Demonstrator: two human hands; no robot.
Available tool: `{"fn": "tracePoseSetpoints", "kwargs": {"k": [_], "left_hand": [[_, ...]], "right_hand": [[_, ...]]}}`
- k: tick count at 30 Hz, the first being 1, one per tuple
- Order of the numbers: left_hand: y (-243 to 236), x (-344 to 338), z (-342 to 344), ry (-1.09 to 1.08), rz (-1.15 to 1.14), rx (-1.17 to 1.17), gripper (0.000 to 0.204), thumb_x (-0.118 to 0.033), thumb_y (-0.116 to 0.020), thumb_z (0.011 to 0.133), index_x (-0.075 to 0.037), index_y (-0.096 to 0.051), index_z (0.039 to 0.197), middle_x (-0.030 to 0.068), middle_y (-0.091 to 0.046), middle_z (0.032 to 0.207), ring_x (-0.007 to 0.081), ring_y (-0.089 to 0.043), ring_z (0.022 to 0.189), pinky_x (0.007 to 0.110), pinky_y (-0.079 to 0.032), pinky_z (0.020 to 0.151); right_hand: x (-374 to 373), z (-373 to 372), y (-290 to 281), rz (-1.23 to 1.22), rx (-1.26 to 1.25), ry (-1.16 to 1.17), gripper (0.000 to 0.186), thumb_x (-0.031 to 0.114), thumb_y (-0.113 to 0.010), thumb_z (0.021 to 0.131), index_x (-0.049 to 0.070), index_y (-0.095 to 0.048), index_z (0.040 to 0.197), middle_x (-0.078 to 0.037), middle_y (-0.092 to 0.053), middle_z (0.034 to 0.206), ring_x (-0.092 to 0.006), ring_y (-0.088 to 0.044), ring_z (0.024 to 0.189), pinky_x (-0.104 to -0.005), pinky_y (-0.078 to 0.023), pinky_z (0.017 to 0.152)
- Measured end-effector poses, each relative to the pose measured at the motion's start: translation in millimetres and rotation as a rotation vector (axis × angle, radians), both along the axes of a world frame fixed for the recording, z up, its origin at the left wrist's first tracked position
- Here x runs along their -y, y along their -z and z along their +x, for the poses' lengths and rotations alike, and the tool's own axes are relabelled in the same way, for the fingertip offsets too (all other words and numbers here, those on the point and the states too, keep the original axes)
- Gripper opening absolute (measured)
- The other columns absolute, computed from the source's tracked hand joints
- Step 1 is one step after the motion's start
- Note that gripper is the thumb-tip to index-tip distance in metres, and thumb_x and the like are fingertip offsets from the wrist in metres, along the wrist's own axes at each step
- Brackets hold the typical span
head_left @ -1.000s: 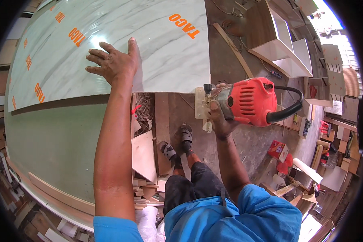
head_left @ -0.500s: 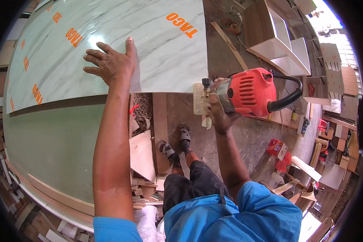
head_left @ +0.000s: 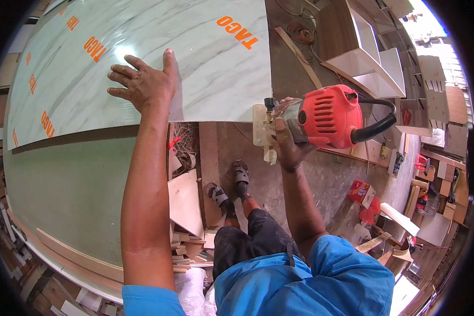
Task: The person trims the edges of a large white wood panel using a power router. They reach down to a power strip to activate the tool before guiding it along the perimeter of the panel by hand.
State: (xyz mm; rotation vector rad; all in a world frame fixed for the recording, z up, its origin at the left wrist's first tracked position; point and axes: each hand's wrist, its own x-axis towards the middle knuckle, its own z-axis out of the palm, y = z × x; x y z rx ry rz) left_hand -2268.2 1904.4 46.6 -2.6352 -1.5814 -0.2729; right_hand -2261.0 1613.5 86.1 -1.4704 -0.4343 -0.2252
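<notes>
My left hand (head_left: 145,84) lies with fingers spread on a white marble-patterned panel (head_left: 205,79) marked in orange, which rests on a green work surface (head_left: 68,195). My right hand (head_left: 288,145) grips a red and silver trim router (head_left: 329,116) held on its side, its black cable looping back on the right. The router's clear base (head_left: 259,129) sits at the panel's near right corner, against the edge; the bit is hidden. My fingers on the router are partly hidden behind its body.
Cabinet carcasses (head_left: 374,68) and a long strip (head_left: 297,55) lie at the upper right. Offcuts (head_left: 187,253) and a pale board (head_left: 184,203) lie below the panel, beside my feet (head_left: 231,189). A red box (head_left: 361,192) and more boards are at the right.
The router and my right hand have shifted a little upward in the picture, along the panel's right edge. My left hand stays spread on the panel.
</notes>
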Motion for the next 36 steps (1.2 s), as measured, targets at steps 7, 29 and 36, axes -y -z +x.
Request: {"fn": "tracePoseSetpoints", "kwargs": {"k": [7, 29, 36], "left_hand": [[-6.8, 3.9, -1.1, 0.022, -0.046, 0.024, 0.105, -0.076, -0.028, 0.093, 0.007, -0.019, 0.156, 0.0395, -0.015, 0.158, 0.0508, -0.007, 0.151, 0.067, -0.004, 0.118], [4.6, -5.6, 1.0, 0.036, 0.031, 0.040, 0.113, -0.084, -0.025, 0.089, 0.006, -0.019, 0.157, 0.0406, -0.016, 0.157, 0.0522, -0.009, 0.150, 0.068, -0.005, 0.117], [-3.4, 1.6, 3.0, 0.046, -0.021, 0.001, 0.106, -0.078, -0.027, 0.092, 0.006, -0.019, 0.157, 0.0386, -0.016, 0.158, 0.0499, -0.008, 0.151, 0.065, -0.004, 0.119]], "right_hand": [[-4.4, 6.2, -0.7, 0.018, 0.057, 0.021, 0.042, 0.003, -0.081, 0.078, 0.001, -0.059, 0.114, -0.007, -0.064, 0.107, -0.0173, -0.062, 0.094, -0.0334, -0.054, 0.083], [-10.6, 35.0, 17.4, 0.016, 0.075, 0.004, 0.046, -0.004, -0.073, 0.083, -0.004, -0.051, 0.123, -0.016, -0.065, 0.110, -0.0241, -0.067, 0.099, -0.0392, -0.058, 0.088], [-15.8, 47.0, 15.0, 0.020, 0.124, 0.016, 0.046, -0.006, -0.073, 0.082, -0.003, -0.051, 0.122, -0.016, -0.065, 0.109, -0.0238, -0.067, 0.098, -0.0388, -0.058, 0.086]]}}
